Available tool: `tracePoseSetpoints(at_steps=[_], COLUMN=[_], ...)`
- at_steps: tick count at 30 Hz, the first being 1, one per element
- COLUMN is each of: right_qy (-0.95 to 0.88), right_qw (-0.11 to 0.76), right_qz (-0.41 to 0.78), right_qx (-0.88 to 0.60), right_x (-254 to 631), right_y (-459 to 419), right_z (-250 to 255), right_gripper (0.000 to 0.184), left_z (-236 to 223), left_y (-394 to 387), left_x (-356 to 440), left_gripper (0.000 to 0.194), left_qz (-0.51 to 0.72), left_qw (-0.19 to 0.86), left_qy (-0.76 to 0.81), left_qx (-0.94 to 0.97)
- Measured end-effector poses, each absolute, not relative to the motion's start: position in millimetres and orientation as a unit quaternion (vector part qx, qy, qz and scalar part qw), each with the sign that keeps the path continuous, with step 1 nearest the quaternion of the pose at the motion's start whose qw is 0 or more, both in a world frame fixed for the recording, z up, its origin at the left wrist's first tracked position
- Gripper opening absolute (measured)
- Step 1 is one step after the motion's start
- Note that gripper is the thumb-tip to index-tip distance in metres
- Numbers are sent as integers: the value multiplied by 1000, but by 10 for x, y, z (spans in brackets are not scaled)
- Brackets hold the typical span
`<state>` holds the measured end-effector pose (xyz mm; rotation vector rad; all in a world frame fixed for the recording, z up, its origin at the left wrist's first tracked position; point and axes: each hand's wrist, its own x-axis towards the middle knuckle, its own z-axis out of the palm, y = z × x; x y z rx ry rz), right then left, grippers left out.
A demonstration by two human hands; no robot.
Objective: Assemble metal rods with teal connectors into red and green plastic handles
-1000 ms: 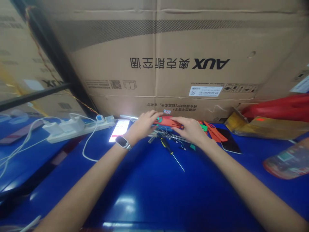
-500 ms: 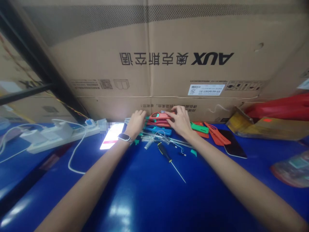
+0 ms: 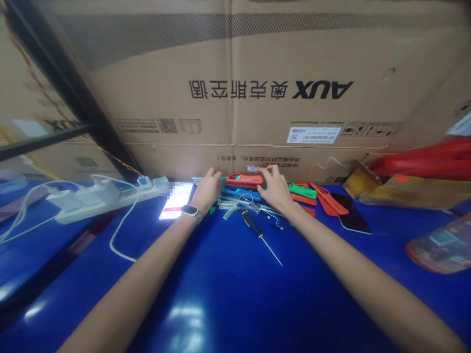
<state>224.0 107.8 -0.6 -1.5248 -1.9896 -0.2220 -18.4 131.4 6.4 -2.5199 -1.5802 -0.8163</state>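
Observation:
Red plastic casings [image 3: 246, 182], shaped like gas lighter shells with an oval opening, lie in a pile by the carton. My left hand [image 3: 208, 190] is curled at their left end, its fingertips partly hidden. At the right end, my right hand [image 3: 275, 189] has thumb and fingers closed around the casings. A blue casing [image 3: 243, 193] lies just below them, among thin metal rods and wires [image 3: 245, 205]. To the right of my right hand are a green casing [image 3: 302, 190] and more red casings [image 3: 329, 199]. In front lies a black-and-yellow screwdriver [image 3: 252, 224].
An upright AUX carton [image 3: 235, 113] backs the blue table [image 3: 228, 294]. At left are a lit phone [image 3: 175, 201] and a white power strip [image 3: 110, 201] with cables. A dark phone [image 3: 353, 218], an open yellow box [image 3: 412, 191] and a clear jar [image 3: 441, 247] stand right.
The red casings between my hands now sit closer together, and a small label shows above them. Both hands stay at the pile's ends. The view has shifted slightly.

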Motion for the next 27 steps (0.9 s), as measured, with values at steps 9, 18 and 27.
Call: tracePoseSetpoints(at_steps=[9, 18, 27], right_qy=[-773, -743, -742], right_qw=[327, 397, 429], right_qz=[-34, 57, 64], right_qx=[-543, -536, -511], right_x=[2222, 2196, 2198], right_y=[972, 939, 635], right_z=[-42, -84, -66], right_gripper=[43, 38, 29], left_z=[-91, -144, 105], left_y=[1286, 1287, 1003], left_x=[-265, -249, -194], left_gripper=[22, 26, 24], left_qz=[-294, -301, -312], left_qw=[9, 5, -23], left_qy=[-480, -459, -461], left_qx=[-826, -836, -831])
